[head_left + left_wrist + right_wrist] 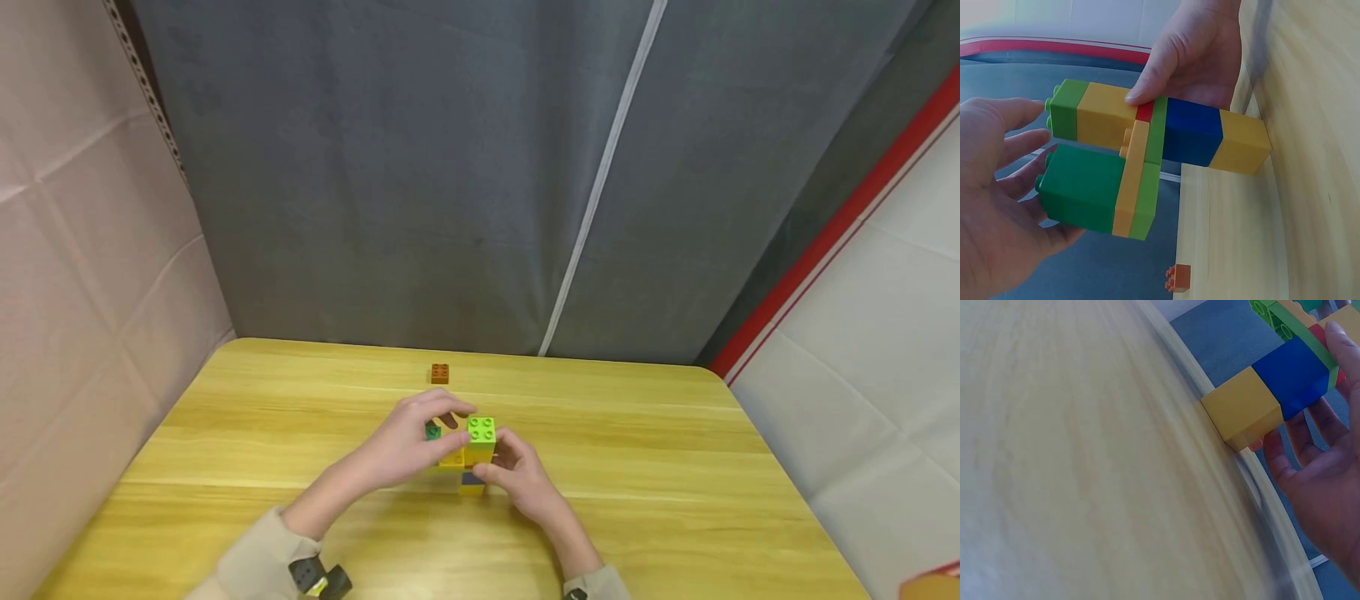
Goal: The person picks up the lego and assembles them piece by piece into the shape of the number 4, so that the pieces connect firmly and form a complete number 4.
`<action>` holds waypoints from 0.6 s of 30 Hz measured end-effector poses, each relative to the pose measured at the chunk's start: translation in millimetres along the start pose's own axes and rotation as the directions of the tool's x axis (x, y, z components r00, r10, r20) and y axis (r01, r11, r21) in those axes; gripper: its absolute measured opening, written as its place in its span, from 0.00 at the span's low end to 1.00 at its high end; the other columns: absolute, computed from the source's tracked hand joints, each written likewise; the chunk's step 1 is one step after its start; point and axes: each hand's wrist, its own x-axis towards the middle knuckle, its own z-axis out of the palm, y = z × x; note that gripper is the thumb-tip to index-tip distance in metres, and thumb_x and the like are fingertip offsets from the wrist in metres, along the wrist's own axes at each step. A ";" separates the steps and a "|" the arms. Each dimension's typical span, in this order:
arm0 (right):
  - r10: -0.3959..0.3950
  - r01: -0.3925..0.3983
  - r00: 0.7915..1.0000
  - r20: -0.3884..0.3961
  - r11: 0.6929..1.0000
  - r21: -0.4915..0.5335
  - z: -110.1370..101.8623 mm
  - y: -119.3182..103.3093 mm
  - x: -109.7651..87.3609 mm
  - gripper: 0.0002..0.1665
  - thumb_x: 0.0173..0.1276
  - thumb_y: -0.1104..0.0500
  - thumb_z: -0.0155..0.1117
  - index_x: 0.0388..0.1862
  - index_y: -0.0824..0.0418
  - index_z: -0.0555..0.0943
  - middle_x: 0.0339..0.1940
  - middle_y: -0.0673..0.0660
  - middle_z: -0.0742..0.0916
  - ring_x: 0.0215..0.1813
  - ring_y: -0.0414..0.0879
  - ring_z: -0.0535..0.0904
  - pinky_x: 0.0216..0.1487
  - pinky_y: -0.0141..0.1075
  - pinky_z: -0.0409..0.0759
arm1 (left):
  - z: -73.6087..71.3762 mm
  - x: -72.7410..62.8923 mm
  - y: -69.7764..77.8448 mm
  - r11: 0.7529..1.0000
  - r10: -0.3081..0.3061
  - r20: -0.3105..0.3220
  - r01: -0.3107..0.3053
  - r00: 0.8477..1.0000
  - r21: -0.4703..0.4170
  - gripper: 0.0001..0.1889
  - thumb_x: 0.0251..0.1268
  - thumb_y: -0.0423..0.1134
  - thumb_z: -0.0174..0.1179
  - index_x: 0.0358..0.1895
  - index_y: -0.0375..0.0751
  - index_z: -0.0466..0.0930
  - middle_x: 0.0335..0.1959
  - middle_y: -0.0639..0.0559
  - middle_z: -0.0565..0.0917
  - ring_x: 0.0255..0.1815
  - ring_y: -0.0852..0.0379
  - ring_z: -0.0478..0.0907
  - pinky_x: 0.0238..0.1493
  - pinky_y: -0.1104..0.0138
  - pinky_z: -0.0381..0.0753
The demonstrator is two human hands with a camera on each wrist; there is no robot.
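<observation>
A tower of toy building blocks (1194, 131) rises from the table, with yellow and blue blocks below, a thin lime layer and a red piece at mid-height, then yellow and lime on top. A side arm bears a flat yellow block (1129, 187) and a dark green block (1082, 190). My right hand (528, 479) grips the tower around its middle, the thumb (1155, 72) near the red piece. The left hand (405, 442) arches over the side arm, its fingers (1022, 112) spread about the dark green block and near the top lime block.
An orange-brown block (440, 373) lies by itself toward the back of the wooden table (637, 450). A grey curtain (420, 183) hangs behind the table, with pale panels at both sides.
</observation>
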 end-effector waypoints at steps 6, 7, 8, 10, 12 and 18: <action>-0.022 0.022 1.000 0.012 1.000 0.008 0.5 1.4 1.3 0.20 0.74 0.61 0.66 0.60 0.67 0.76 0.58 0.63 0.83 0.56 0.51 0.81 0.56 0.40 0.81 | -4.0 -1.5 -3.3 1.000 -0.020 -0.016 0.020 1.000 0.002 0.17 0.71 0.37 0.66 0.60 0.44 0.84 0.54 0.53 0.83 0.46 0.58 0.81 0.42 0.65 0.83; -0.024 0.024 1.000 0.015 1.000 0.008 0.5 1.4 1.4 0.20 0.74 0.61 0.66 0.60 0.67 0.76 0.58 0.63 0.83 0.56 0.51 0.81 0.56 0.40 0.81 | -5.0 -1.6 -3.5 1.000 -0.027 -0.016 0.027 1.000 0.005 0.17 0.71 0.37 0.66 0.60 0.44 0.84 0.54 0.54 0.83 0.46 0.59 0.81 0.42 0.65 0.83; -0.024 0.023 1.000 0.016 1.000 0.008 0.5 1.4 1.5 0.20 0.74 0.62 0.66 0.60 0.67 0.76 0.58 0.63 0.83 0.56 0.51 0.81 0.56 0.39 0.81 | -5.6 -1.8 -4.2 1.000 -0.025 -0.016 0.025 1.000 0.009 0.17 0.71 0.37 0.66 0.60 0.44 0.83 0.53 0.54 0.83 0.46 0.59 0.81 0.42 0.65 0.82; -0.021 0.021 1.000 0.018 1.000 0.009 0.5 0.4 1.5 0.20 0.74 0.62 0.66 0.61 0.67 0.76 0.59 0.63 0.82 0.56 0.51 0.81 0.56 0.39 0.81 | -6.7 -2.0 -5.7 1.000 -0.022 -0.017 0.023 1.000 0.021 0.16 0.71 0.37 0.66 0.60 0.44 0.84 0.53 0.54 0.83 0.46 0.59 0.81 0.42 0.65 0.82; -0.017 0.017 1.000 0.019 1.000 0.008 0.4 -0.3 1.3 0.20 0.74 0.62 0.66 0.61 0.67 0.76 0.59 0.62 0.83 0.56 0.52 0.80 0.56 0.40 0.81 | -7.8 -2.5 -7.5 0.999 -0.019 -0.020 0.019 1.000 0.028 0.16 0.71 0.37 0.66 0.59 0.43 0.84 0.52 0.53 0.83 0.45 0.59 0.81 0.43 0.65 0.83; -0.009 0.009 1.000 0.012 1.000 -0.008 0.0 1.2 0.9 0.19 0.74 0.64 0.65 0.60 0.68 0.75 0.58 0.60 0.84 0.56 0.51 0.81 0.57 0.39 0.80 | -12.7 -2.4 -16.2 0.999 -0.035 -0.043 0.035 0.998 0.019 0.15 0.71 0.35 0.65 0.59 0.41 0.84 0.50 0.53 0.84 0.44 0.57 0.82 0.43 0.65 0.83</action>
